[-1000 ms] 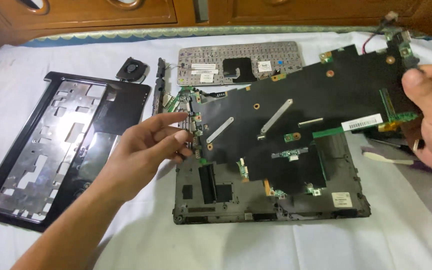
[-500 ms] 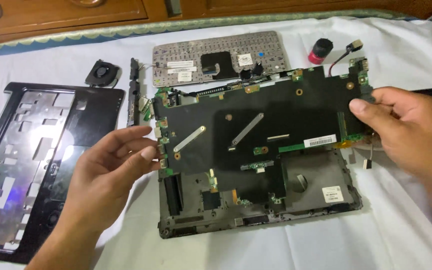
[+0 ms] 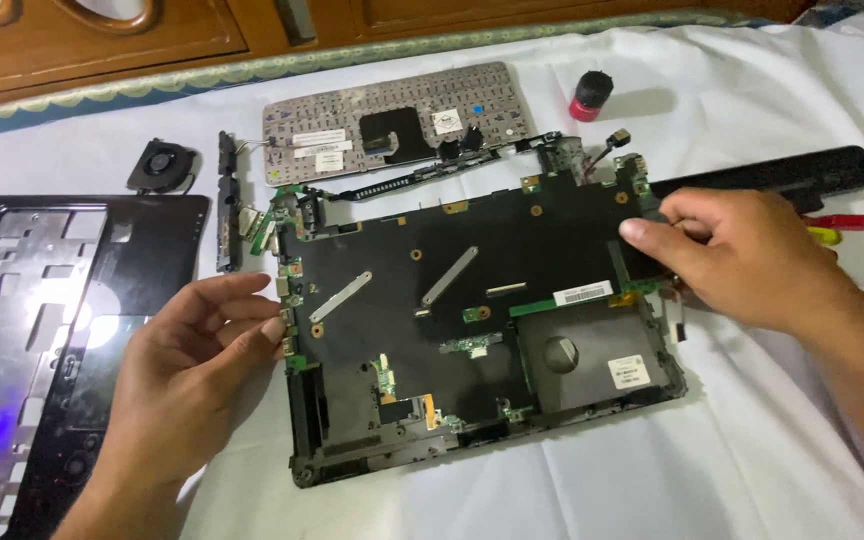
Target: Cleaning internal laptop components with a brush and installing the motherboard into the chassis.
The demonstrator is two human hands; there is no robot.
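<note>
A white cloth (image 3: 752,440) covers the work surface, with dark wooden drawers (image 3: 102,40) along the far edge. In the head view, centre stage, a black circuit board (image 3: 472,270) sits over the open laptop base (image 3: 592,385), tilted a little to the right. The left hand (image 3: 187,375) is at the board's left edge, fingers loosely curled, fingertips (image 3: 274,330) touching the edge by the ports rather than clamping it. The right hand (image 3: 742,255) pinches the board's far right corner, thumb on top, fingers tucked under. Far beyond the board lies a keyboard (image 3: 397,120), face down. Left of it, a small round fan (image 3: 160,165) and a narrow black strip (image 3: 229,200). At far left, the black top cover (image 3: 42,330). Far right: a long black battery (image 3: 782,175), and a red-and-black cap (image 3: 588,96) just beyond.
</note>
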